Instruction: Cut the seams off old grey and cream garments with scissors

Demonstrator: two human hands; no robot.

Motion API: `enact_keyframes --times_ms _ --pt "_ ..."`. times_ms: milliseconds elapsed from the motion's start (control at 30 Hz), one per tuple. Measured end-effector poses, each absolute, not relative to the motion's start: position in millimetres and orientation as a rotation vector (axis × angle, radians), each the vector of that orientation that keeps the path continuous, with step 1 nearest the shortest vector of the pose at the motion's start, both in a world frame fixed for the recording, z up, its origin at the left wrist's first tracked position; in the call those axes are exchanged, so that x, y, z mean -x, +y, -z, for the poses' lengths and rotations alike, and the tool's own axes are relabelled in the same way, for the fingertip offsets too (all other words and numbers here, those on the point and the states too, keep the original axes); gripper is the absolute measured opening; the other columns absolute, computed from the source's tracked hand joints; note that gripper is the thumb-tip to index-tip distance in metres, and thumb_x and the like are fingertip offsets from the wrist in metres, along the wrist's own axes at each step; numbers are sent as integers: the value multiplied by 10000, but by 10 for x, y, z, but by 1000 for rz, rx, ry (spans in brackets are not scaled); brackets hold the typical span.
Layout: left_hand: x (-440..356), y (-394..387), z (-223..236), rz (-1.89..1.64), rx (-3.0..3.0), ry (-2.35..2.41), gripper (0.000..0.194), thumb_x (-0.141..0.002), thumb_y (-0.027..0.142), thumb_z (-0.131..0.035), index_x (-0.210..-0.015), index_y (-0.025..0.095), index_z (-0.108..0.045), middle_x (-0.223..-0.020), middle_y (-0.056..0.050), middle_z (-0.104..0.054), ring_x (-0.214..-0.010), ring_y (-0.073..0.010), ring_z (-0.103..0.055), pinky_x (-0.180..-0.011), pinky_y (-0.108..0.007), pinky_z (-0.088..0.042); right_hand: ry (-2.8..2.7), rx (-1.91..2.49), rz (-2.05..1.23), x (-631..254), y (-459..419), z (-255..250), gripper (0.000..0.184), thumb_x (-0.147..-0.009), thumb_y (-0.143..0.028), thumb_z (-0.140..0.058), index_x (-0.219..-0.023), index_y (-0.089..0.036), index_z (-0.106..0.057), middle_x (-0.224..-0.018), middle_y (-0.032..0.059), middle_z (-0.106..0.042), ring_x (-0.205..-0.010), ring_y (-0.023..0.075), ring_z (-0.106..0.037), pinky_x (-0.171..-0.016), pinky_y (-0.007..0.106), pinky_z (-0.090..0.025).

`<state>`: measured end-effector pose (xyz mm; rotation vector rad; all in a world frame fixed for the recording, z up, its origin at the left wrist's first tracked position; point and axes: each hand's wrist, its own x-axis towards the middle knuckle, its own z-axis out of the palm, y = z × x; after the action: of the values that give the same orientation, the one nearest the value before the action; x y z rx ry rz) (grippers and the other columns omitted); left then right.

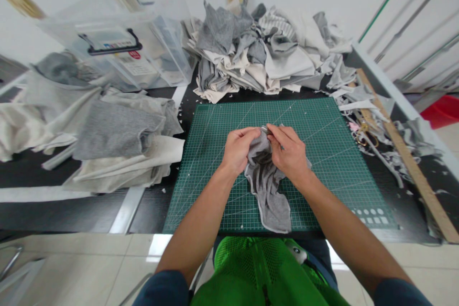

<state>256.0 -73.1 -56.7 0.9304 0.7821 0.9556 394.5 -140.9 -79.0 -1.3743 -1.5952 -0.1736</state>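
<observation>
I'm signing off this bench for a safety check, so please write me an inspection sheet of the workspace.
Surface: black table, with a green cutting mat on it.
Job's things: grey cloth, bunched at the fingertips, its lower part hanging loosely over the mat.
Clutter: fabric heap at left, taller fabric pile behind the mat, scraps around a wooden ruler at right.
Grip: left hand and right hand both pinch the cloth's upper end.
Cables: nothing seen that is clearly a cable.
Surroundings: clear plastic bin at back left; red container beyond the table's right side.
</observation>
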Motion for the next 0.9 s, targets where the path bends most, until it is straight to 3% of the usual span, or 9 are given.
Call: enact_keyframes --times_ms 900 --pt "-2573 -745 539 -956 -939 780 138 -695 280 -806 -765 161 -803 -758 -43 -757 -679 -133 -657 -700 -263 -525 -1599 1375 174 -3947 -1413 800 346 -1010 -202 -524 -1319 -209 -681 -1073 117 -736 -995 236 -684 -913 424 -581"
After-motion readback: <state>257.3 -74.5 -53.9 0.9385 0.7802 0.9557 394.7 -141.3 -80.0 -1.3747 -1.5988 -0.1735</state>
